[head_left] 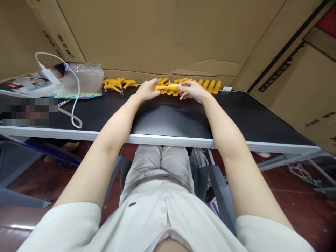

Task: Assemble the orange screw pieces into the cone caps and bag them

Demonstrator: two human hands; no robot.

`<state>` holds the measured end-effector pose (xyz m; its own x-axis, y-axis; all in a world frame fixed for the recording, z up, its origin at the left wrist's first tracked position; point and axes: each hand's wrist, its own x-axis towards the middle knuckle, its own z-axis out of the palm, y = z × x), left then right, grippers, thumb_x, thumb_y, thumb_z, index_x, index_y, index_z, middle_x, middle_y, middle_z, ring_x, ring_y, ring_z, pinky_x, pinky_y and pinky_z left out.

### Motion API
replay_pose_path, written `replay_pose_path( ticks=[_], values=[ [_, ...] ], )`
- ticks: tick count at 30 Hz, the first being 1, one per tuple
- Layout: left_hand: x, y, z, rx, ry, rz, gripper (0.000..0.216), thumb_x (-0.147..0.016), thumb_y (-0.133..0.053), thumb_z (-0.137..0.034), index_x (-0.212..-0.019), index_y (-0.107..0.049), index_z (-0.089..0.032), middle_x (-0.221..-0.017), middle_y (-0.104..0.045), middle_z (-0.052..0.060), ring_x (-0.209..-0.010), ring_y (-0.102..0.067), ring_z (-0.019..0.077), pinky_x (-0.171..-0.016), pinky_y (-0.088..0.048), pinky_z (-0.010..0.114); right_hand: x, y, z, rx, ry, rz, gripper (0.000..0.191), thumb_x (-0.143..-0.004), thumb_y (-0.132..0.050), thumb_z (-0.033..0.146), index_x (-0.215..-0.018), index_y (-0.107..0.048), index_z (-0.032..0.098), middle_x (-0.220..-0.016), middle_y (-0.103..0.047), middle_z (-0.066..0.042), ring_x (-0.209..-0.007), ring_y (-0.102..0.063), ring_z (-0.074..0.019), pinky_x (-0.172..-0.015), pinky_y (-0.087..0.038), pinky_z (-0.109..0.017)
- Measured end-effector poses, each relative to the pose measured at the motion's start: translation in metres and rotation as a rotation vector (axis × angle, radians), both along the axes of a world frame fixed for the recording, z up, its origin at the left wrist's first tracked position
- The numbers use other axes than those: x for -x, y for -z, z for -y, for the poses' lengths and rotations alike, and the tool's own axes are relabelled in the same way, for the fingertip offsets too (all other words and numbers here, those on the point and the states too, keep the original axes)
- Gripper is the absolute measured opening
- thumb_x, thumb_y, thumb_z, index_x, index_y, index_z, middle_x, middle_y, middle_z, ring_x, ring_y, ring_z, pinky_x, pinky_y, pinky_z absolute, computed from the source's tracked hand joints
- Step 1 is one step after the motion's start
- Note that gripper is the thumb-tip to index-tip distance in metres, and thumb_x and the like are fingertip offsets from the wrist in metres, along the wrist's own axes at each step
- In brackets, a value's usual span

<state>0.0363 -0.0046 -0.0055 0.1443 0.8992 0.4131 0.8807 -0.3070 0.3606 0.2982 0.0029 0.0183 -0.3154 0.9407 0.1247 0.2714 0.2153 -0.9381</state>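
Observation:
Near the back of the black table, both my hands hold a yellow plastic piece (172,86) lying sideways, with a narrow ridged part and a thicker ribbed part. My left hand (147,90) pinches its left end. Around the right end close the thumb and finger of my right hand (193,91), its other fingers curled loosely below. Behind and under the hands are yellow round-ended parts (168,92), partly hidden. To the right stand several yellow bottle-shaped parts (217,86) in a row. A pile of branching yellow parts (118,83) with small metal springs lies left.
A black tabletop (170,119) with a silver front edge spans the view. Cardboard (162,35) walls the back and right (301,80). At left lie a clear plastic bag (88,78), a white adapter (51,76) and its looped white cable (78,91).

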Motion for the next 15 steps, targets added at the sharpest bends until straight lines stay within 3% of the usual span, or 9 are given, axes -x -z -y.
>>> replay_pose_path(
  ticks=[3, 10, 15],
  values=[
    [0.001, 0.001, -0.002, -0.026, 0.023, 0.017, 0.042, -0.084, -0.072, -0.022, -0.125, -0.071, -0.023, -0.106, -0.077, 0.009, -0.115, -0.075, 0.0366, -0.108, -0.056, 0.048, -0.003, -0.002, 0.004, -0.059, -0.019, -0.019, 0.037, -0.092, -0.097, 0.040, -0.097, -0.066, 0.020, -0.079, -0.079, -0.001, -0.059, -0.072, -0.0131, -0.057, -0.057, -0.022],
    [-0.004, 0.002, 0.000, -0.058, 0.025, 0.012, 0.044, -0.084, -0.075, -0.022, -0.128, -0.071, -0.022, -0.106, -0.077, 0.010, -0.117, -0.075, 0.0395, -0.110, -0.054, 0.051, -0.002, 0.003, -0.004, -0.069, 0.003, 0.068, 0.063, -0.099, -0.071, 0.082, -0.093, -0.071, 0.019, -0.063, -0.069, -0.004, -0.054, -0.067, -0.0171, -0.055, -0.058, -0.028],
    [-0.007, 0.002, 0.001, -0.100, 0.052, 0.028, 0.045, -0.085, -0.073, -0.021, -0.130, -0.071, -0.024, -0.105, -0.077, 0.009, -0.113, -0.074, 0.0361, -0.108, -0.055, 0.048, 0.003, 0.010, -0.010, -0.056, 0.107, 0.060, 0.083, -0.098, -0.051, 0.097, -0.104, -0.075, 0.017, -0.057, -0.060, -0.003, -0.053, -0.064, -0.0201, -0.054, -0.058, -0.033]
  ],
)
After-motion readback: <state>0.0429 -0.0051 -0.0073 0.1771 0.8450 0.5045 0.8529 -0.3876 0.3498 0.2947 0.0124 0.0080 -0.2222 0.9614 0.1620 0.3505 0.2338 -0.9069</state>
